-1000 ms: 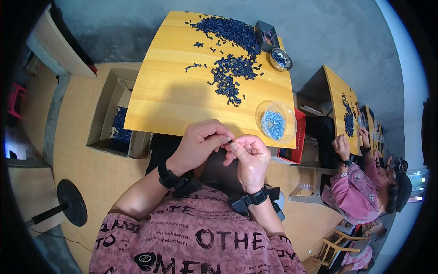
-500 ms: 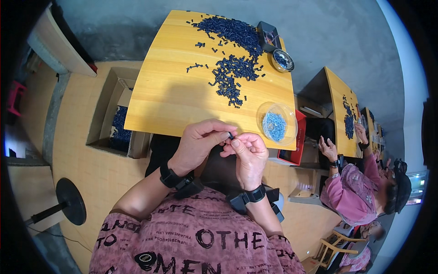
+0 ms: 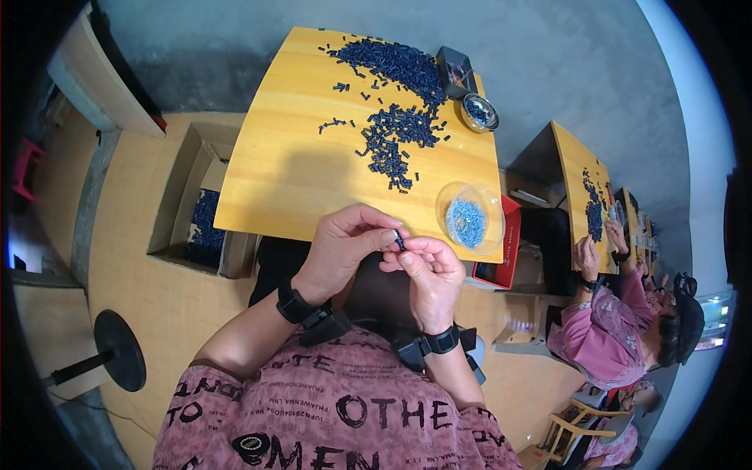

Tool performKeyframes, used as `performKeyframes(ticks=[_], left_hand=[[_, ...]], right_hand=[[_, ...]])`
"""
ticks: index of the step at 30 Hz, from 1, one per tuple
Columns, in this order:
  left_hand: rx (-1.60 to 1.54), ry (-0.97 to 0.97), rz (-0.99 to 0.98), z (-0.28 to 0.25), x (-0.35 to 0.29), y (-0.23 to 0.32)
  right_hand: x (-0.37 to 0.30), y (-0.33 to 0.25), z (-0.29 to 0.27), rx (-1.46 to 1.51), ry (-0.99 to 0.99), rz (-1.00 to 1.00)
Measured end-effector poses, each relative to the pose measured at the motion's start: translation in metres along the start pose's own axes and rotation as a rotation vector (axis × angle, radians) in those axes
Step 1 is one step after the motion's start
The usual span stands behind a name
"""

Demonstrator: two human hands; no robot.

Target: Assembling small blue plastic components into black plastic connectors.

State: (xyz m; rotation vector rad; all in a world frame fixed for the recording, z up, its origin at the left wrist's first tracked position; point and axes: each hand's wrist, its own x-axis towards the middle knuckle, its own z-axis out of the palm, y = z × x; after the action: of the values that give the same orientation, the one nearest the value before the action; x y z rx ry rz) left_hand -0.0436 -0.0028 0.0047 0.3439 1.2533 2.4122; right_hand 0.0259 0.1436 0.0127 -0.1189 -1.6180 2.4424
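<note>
My left hand (image 3: 337, 247) and my right hand (image 3: 432, 286) meet just off the near edge of the yellow wooden table (image 3: 282, 188). Between their fingertips is a small dark tube-shaped piece (image 3: 400, 241). The left thumb and forefinger pinch its upper end. The right thumb and fingers close around its lower end and partly hide it. Similar dark pieces lie in a large heap (image 3: 399, 69) at the table's far side and a smaller heap (image 3: 390, 153) nearer me. To the right, a clear round tub (image 3: 497, 213) holds many tiny silvery-blue parts (image 3: 467, 225).
A black box (image 3: 456, 72) and a metal bowl (image 3: 479, 113) stand at the table's far right. Left, on the floor, an open cardboard box (image 3: 171, 223) contains dark pieces. A red box (image 3: 511, 244) sits beyond the right edge. A co-worker (image 3: 607, 329) works at another table (image 3: 576, 168).
The dark piece now shows more of its length, as my right fingers have shifted slightly right and down. The co-worker's nearer hand has moved toward their table. My view has shifted a little.
</note>
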Motion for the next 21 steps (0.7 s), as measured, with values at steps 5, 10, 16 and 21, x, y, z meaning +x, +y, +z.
performKeyframes(ticks=[5, 10, 16, 21], left_hand=[[-0.067, -0.037, -0.016, 0.005, 0.000, 0.000], [-0.151, -0.044, -0.001, 0.006, 0.000, -0.004], [-0.096, -0.028, 0.033, 0.012, 0.000, 0.001], [0.059, -0.020, 0.097, 0.014, 0.000, 0.003]], right_hand=[[-0.001, -0.009, 0.003, -0.083, 0.000, -0.068], [-0.006, -0.017, 0.005, -0.236, 0.072, -0.091], [-0.003, -0.030, 0.013, -0.875, 0.083, -0.497], [-0.001, -0.031, 0.016, -1.189, 0.065, -0.799]])
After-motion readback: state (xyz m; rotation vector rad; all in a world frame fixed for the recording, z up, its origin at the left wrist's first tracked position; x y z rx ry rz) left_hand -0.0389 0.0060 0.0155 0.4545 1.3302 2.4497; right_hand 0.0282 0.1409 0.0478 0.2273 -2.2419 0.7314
